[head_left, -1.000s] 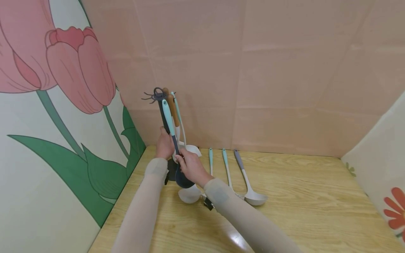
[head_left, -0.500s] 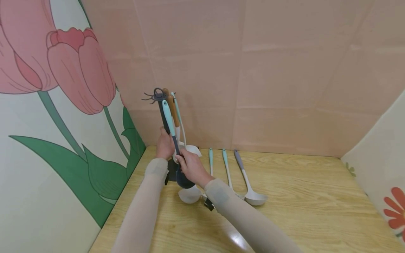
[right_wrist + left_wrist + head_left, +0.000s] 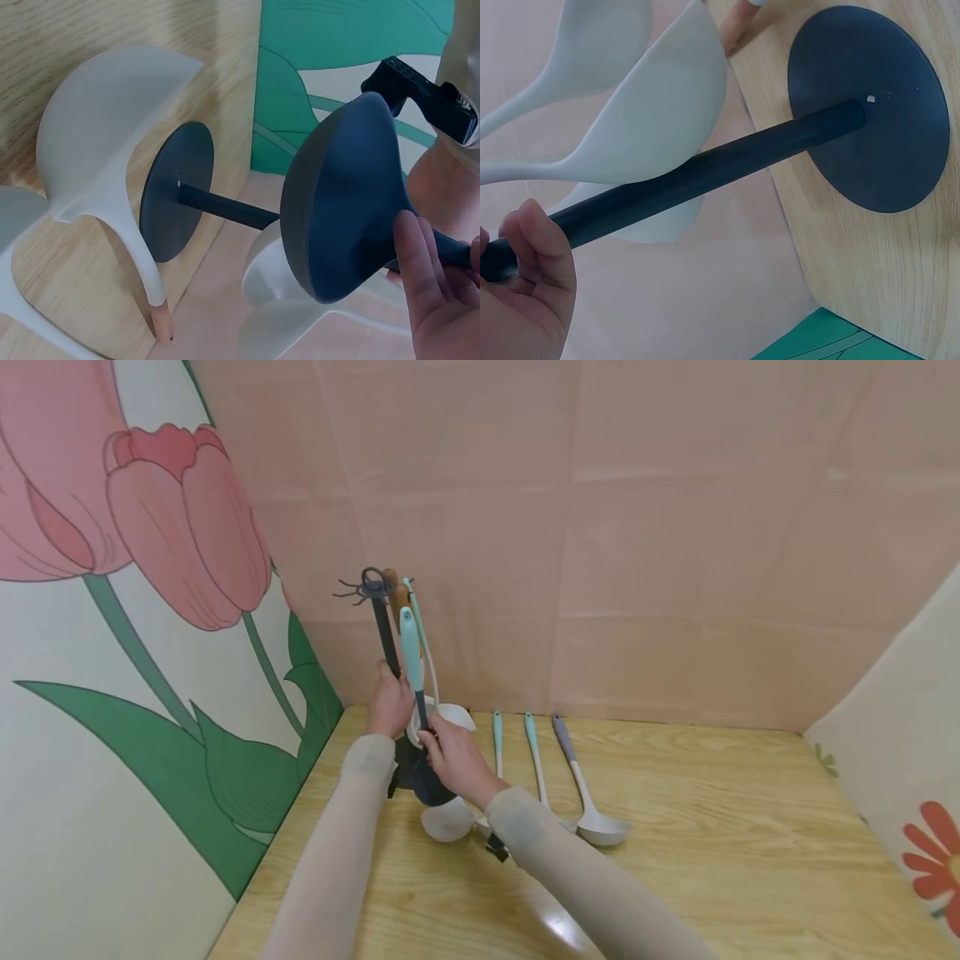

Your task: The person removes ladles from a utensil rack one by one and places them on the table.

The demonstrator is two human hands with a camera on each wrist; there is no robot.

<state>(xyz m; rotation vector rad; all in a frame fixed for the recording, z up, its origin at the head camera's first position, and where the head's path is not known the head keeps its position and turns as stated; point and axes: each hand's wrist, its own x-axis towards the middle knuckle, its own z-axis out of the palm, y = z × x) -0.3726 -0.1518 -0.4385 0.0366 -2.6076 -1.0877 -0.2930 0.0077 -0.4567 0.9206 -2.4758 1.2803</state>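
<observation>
Standing on the table (image 3: 712, 777), the stand (image 3: 742, 159) bears white utensils (image 3: 660, 105). To the stand's right I see a purple-handled ladle (image 3: 602, 831) lying. In front of the stand I hold the dark ladle (image 3: 349, 210), my right hand (image 3: 461, 760) pinching its neck; my left hand (image 3: 390, 700), with fingers curled, grips the stand.

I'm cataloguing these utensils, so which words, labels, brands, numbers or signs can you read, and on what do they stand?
None can be read in any view.
Dark ladle, stand: no legible lettering.
Pale speck on the stand's base: too small to identify.
</observation>
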